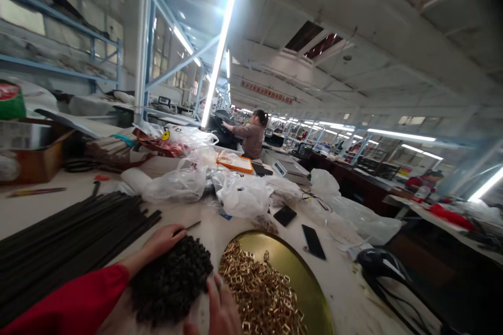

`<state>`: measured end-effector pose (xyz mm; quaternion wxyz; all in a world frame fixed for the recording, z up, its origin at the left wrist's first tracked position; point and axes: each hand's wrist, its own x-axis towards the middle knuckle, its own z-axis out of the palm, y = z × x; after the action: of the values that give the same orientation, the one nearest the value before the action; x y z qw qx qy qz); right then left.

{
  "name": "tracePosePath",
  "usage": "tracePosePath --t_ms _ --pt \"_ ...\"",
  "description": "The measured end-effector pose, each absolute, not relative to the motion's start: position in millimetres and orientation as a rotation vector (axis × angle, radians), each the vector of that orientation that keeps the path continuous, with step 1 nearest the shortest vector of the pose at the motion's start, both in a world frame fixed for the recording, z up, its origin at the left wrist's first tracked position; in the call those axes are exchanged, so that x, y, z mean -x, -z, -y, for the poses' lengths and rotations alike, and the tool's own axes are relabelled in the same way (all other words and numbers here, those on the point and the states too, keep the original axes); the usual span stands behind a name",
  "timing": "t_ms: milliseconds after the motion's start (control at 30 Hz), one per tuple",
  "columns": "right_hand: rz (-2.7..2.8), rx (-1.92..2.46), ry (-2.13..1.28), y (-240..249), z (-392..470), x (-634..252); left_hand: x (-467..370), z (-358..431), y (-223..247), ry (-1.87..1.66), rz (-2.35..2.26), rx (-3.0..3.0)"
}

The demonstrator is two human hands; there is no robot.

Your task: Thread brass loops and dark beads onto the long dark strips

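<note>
My left hand (168, 239), coming out of a red sleeve, is at the far edge of a heap of small black pieces (173, 282). Its fingers are curled in, and a thin dark rod (192, 225) sticks out from them to the right. Between the heap and a round gold tray (310, 282) is my right hand (222, 306), fingers stretched and thumb apart, somewhat blurred. The fingertips are close to the black pieces; whether they touch is unclear. Many small gold metal buckles (263, 293) lie piled in the tray.
Long black strips (78, 246) lie at left. Behind are clear plastic bags (243, 193), an orange-rimmed box (236, 161) and a scale (286, 167). A black phone (313, 242) and a black handheld scanner (381, 267) lie at right. Another person (253, 136) works farther back.
</note>
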<state>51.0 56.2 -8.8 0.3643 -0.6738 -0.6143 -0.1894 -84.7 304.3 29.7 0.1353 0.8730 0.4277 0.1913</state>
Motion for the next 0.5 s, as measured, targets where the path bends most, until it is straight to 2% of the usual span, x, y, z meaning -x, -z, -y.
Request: tracePosePath --t_ms 233,500 --pt "1.642 1.744 0.038 18.1 -69.5 -23.7 84.5 -265.1 -17.7 -0.496 -1.066 -2.529" --pt "1.669 1.720 0.172 44.7 -49.1 -24.3 81.4 -245.2 -22.9 -0.417 -1.034 -2.565"
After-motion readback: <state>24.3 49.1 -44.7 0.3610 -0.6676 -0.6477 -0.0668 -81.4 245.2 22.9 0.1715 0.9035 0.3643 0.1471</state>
